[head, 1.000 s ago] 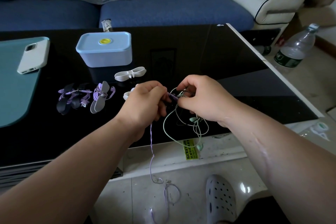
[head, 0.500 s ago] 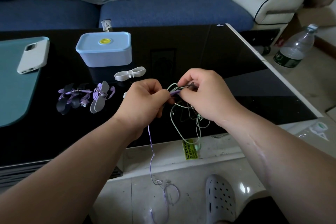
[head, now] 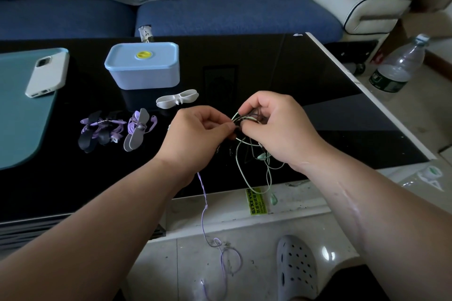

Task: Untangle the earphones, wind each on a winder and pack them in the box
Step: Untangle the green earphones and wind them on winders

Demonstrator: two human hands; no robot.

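Above the black table (head: 281, 76), my left hand (head: 195, 137) and my right hand (head: 278, 129) pinch a tangle of earphones between them. The green earphone cord (head: 244, 166) loops down under my right hand. From under my left hand the purple earphone cord (head: 204, 203) hangs to the floor. A white winder (head: 177, 99) lies bare behind my hands. Further left, purple earphones sit wound on a grey winder (head: 137, 132) and on a dark winder (head: 97, 132). The light blue box (head: 143, 66) stands behind them with its lid on.
A white phone (head: 47, 72) lies on a teal mat (head: 22, 110) at the left. A blue sofa runs along the back. On the floor to the right stands a plastic bottle (head: 397, 66), and a grey clog (head: 297, 269) is below the table's front edge.
Both hands have lifted slightly with the tangle. The green loops have shifted under my right hand, and the fingers have re-pinched the cords at the knot.
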